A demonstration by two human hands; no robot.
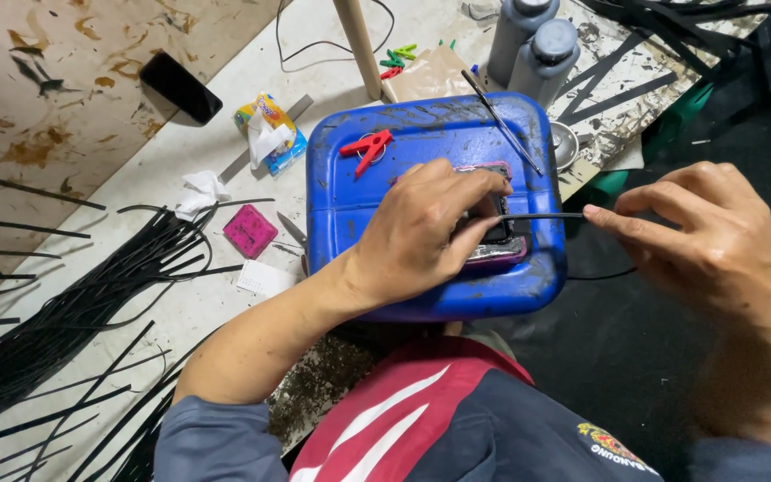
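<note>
We are working over a blue plastic jerrycan lying on its side on the table, with a small dark-and-pink block resting on top of it. Our left hand presses down on that block, fingers curled closed over it. Our right hand pinches a thin black strip between thumb and forefinger, its grip closed on the strip's outer end. The strip runs level from that pinch into the block under our left fingers, so we judge this piece to be partway through; how much of it is already past the block we cannot tell.

A large heap of black strips lies on the table to the left, apparently the stock we draw from. A red clothes peg sits on the jerrycan, and two grey bottles stand beyond it.
</note>
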